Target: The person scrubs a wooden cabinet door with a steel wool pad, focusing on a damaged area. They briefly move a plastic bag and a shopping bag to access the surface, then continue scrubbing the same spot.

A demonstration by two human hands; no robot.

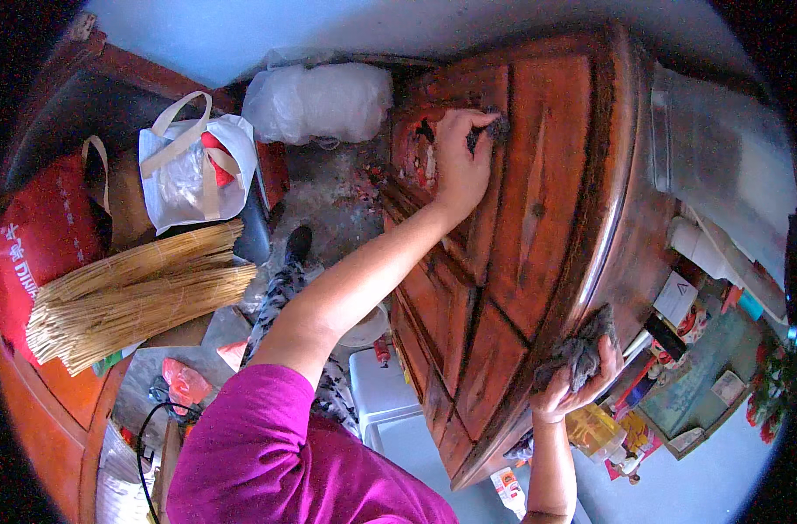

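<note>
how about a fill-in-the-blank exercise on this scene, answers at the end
Between left hand and right hand, the one higher in the picture is the ____.
The number of hands holding dark cloths is ____.
The wooden furniture stands to the ____ of the bundled sticks.
Answers: left; two; right.

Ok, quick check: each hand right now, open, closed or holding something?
Left hand: closed, pinching a small dark rag.
Right hand: closed around a crumpled dark-grey cloth.
</note>
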